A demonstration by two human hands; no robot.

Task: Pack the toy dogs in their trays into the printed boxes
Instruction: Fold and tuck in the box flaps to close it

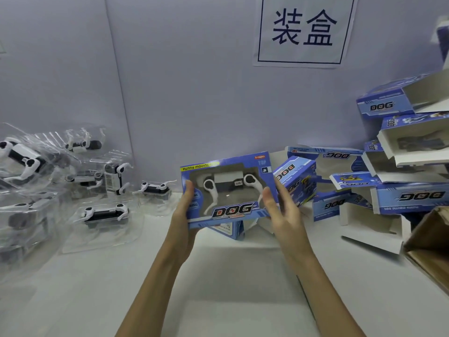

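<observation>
Blue printed box (228, 190) with a toy dog (230, 182) inside is held up between both hands above the tabletop (218, 276). Its left edge is pinched by the left hand (185, 207). Its right edge is touched by the straight fingers of the right hand (279, 210).

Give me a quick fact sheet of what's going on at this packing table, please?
held item: blue DOG box, toy dog visible through its window
left hand: grips the box's left edge
right hand: fingers straight, against the box's right edge
left of table: toy dogs in clear trays
right of table: pile of printed boxes, several open
far right: brown carton
wall: paper sign
</observation>
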